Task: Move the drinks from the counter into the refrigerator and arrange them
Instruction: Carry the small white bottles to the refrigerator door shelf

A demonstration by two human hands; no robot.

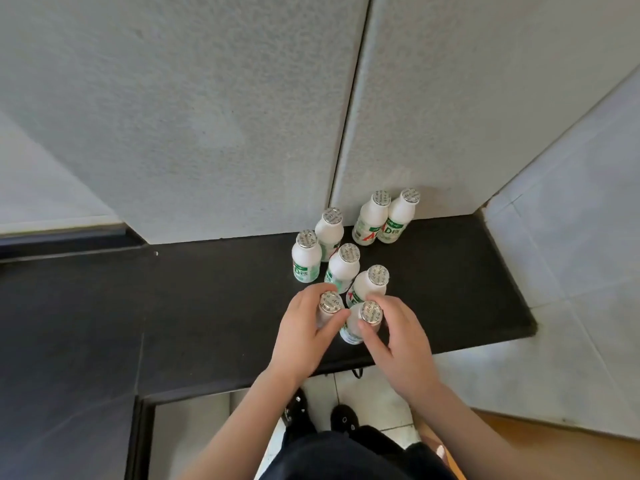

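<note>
Several small white drink bottles with foil lids and green labels stand on a black counter [173, 306]. My left hand [304, 327] grips the neck of one bottle [329, 303] at the front of the group. My right hand [398, 337] grips the neck of the bottle [367, 315] beside it. Just behind them stand three bottles [372, 284] [344, 266] [306, 256], and another bottle [330, 230] stands behind those. A pair of bottles [372, 220] [398, 216] stands against the wall at the back right. No refrigerator is in view.
Grey textured wall panels [207, 116] rise behind the counter. The counter ends at a corner on the right [530, 327] above a white tiled floor [571, 341]. My dark shoes [343, 419] show below the counter's front edge.
</note>
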